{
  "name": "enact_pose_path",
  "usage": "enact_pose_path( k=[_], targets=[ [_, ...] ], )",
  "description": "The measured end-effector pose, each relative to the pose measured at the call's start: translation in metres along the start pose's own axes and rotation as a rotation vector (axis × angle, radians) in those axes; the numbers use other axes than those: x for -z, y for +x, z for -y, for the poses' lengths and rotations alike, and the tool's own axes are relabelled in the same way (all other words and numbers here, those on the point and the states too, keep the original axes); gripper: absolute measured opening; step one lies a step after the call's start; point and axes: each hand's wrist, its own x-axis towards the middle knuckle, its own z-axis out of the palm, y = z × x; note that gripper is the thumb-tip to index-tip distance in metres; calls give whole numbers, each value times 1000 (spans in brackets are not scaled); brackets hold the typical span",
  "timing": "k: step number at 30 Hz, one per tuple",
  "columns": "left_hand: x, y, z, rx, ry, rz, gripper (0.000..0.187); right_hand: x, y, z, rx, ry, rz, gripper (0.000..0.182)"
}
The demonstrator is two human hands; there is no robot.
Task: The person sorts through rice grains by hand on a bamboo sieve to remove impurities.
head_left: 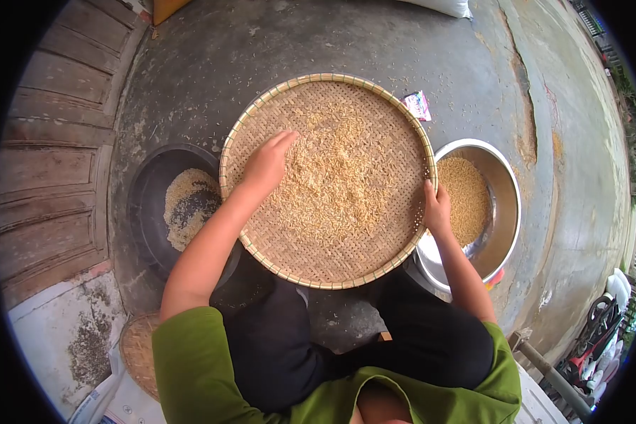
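Note:
A round woven bamboo tray (pixel 318 272) lies level above my lap, with unhusked grain (pixel 332 180) spread over its middle. My right hand (pixel 437 205) grips the tray's right rim. Over the left part of the tray, at the edge of the grain, is my left hand (pixel 268 164). Its fingers are pressed together and point toward the grain; whatever they may hold is hidden. A dark basin (pixel 148 212) with pale grain stands on the left, partly under my left arm. To the right, a metal basin (pixel 503 205) holds more golden grain.
A small pink packet (pixel 417 106) lies beyond the tray's right rim. White sacks (pixel 442 6) are at the top edge. Wooden doors (pixel 56 155) line the left side. Another woven tray (pixel 140 350) is at lower left, and a metal bar (pixel 555 378) at lower right.

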Motion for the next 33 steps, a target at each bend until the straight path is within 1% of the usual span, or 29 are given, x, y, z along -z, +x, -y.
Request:
enact_pose_path(
  k=[1,2,4,5,7,8,10,11,13,14,16,17,18,20,21,23,24,26,30,31,32,33],
  targets=[
    [-2,-6,8,-95,120,-60,36,1,-1,3,11,-29,-7,31],
    [-7,-9,12,-91,115,-61,36,1,-2,5,24,-60,-12,31],
    [-16,-15,21,-74,239,16,35,1,-1,2,12,-58,-8,31],
    [-20,-16,25,-71,239,13,35,0,0,0,-1,-52,-7,31],
    [-28,-16,34,-218,312,-114,30,0,0,-3,5,-44,4,31],
    [-26,-16,32,-216,309,-118,30,1,0,-1,10,-35,13,31],
    [-22,-15,31,-273,257,-133,24,1,-1,3,9,-32,8,31],
    [-20,-15,33,-268,259,-135,24,0,-2,5,-2,-26,3,31],
    [-19,-14,36,-232,144,-228,20,-2,-1,2,10,-38,-6,31],
    [-15,-13,30,-230,141,-226,20,-1,0,-1,21,-52,-23,31],
    [-3,-10,13,357,-414,-117,17,0,1,-4,34,-47,-23,31],
    [-6,-6,18,418,-604,-124,17,-1,1,-5,49,-37,-23,31],
    [-9,-7,23,417,-600,-119,17,-1,1,-6,44,-34,-25,31],
    [-9,-7,26,596,-1112,-106,19,1,1,-3,8,-73,-15,31],
    [-8,-7,24,594,-1111,-103,19,1,1,0,6,-72,-19,31],
    [-5,-8,17,559,-1409,-41,19,1,-2,6,19,-78,-19,31],
    [-4,-7,15,557,-1406,-34,19,1,-3,7,15,-75,-23,31],
    [-3,-3,8,591,-1561,15,22,2,-3,9,3,-92,-8,31],
    [-4,6,-6,653,-1618,36,21,2,-2,6,8,-64,-22,32],
    [-9,9,-5,712,-1632,63,18,1,1,-1,2,-75,-3,32],
    [-10,13,-8,772,-1645,91,24,2,2,-1,-5,-86,15,33],
    [-11,18,-11,770,-1643,98,24,3,1,-1,8,-93,14,33]
  ],
)
